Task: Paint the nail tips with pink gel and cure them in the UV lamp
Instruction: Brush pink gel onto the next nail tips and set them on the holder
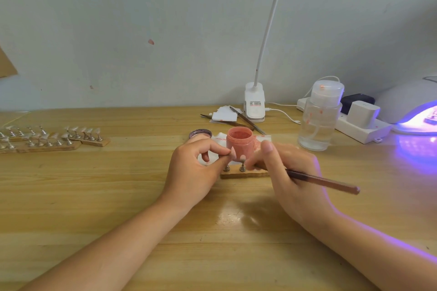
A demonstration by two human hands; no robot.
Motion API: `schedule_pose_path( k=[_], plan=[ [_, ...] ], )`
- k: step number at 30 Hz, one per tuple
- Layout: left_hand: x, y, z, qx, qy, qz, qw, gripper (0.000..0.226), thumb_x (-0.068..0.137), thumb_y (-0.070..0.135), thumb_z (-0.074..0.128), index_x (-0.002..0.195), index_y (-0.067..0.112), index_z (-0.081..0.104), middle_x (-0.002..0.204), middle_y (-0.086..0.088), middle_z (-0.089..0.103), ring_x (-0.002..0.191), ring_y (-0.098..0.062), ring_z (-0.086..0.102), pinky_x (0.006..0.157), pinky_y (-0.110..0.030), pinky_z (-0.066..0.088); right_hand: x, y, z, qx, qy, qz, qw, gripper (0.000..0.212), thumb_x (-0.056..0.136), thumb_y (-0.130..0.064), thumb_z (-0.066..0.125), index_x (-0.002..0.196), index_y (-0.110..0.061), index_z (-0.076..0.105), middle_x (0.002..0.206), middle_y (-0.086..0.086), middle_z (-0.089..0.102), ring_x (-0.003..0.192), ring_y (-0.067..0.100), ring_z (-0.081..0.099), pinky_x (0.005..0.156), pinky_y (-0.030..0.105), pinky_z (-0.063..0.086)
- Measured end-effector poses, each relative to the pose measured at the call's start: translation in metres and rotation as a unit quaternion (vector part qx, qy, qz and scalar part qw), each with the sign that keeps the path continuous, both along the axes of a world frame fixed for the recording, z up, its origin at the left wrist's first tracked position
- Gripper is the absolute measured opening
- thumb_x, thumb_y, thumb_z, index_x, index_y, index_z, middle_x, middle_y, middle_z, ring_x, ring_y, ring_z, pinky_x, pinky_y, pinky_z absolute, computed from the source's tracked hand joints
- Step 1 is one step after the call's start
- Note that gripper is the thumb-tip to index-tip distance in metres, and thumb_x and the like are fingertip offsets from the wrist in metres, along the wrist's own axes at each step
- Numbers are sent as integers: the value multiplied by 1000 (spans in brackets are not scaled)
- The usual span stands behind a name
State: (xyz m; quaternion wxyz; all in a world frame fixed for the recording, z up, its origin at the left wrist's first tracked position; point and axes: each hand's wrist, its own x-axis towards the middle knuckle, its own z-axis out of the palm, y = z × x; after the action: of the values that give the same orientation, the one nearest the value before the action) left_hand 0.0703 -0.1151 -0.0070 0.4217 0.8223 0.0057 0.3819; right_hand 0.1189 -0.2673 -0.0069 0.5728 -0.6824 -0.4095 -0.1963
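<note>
Left hand (pixel 192 168), at the centre of the frame, pinches a pink nail tip (pixel 233 151) between thumb and forefinger, just above a small wooden block (pixel 244 173) that lies on the desk (pixel 118 196) and carries little metal stands (pixel 242 168). Right hand (pixel 287 172), just to the right of the block, grips a thin brown brush (pixel 324 182) with curled fingers; the handle points toward the right of the frame, and the bristle end is hidden behind the fingers, close to the nail tip. An open jar of pink gel (pixel 240 143) stands directly behind the block, on a white paper, with its dark lid (pixel 200 133) lying just to the left.

At the right edge of the frame the UV lamp (pixel 406 101) glows violet and throws purple light over the desk. A clear pump bottle (pixel 319 120) stands between the jar and the lamp, in front of a white power strip (pixel 361 129). A white clip-on lamp (pixel 255 106) sits at the back centre, with tweezers (pixel 246 120) beside it. More blocks with unpainted tips (pixel 54 137) lie in rows at the left of the frame.
</note>
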Motion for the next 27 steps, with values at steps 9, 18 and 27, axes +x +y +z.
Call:
schedule_pose_path(
  k=[9, 18, 27],
  plan=[
    [-1, -1, 2, -17, 0, 2, 1000, 31, 68, 0, 75, 62, 29, 65, 63, 8, 61, 61, -6, 42, 61, -6, 33, 0, -1, -1, 4, -6, -10, 1000, 54, 91, -35, 35, 61, -6, 68, 61, 0, 65, 65, 10, 60, 69, 27, 46],
    [-2, -2, 3, -13, 0, 10, 1000, 30, 68, -1, 74, 65, 28, 67, 59, 17, 59, 59, -1, 45, 62, -4, 33, -2, -1, 1, 18, 2, -4, 1000, 49, 92, -33, 36, 64, -8, 68, 65, -7, 65, 69, 6, 61, 69, 31, 47],
    [-3, -3, 4, -17, -11, 8, 1000, 21, 70, 7, 75, 69, 27, 68, 79, 14, 63, 65, 4, 48, 64, -1, 34, -3, -3, 2, 55, 42, 18, 997, 48, 91, -35, 34, 60, -16, 65, 58, -4, 63, 63, 4, 60, 66, 17, 43]
  ],
)
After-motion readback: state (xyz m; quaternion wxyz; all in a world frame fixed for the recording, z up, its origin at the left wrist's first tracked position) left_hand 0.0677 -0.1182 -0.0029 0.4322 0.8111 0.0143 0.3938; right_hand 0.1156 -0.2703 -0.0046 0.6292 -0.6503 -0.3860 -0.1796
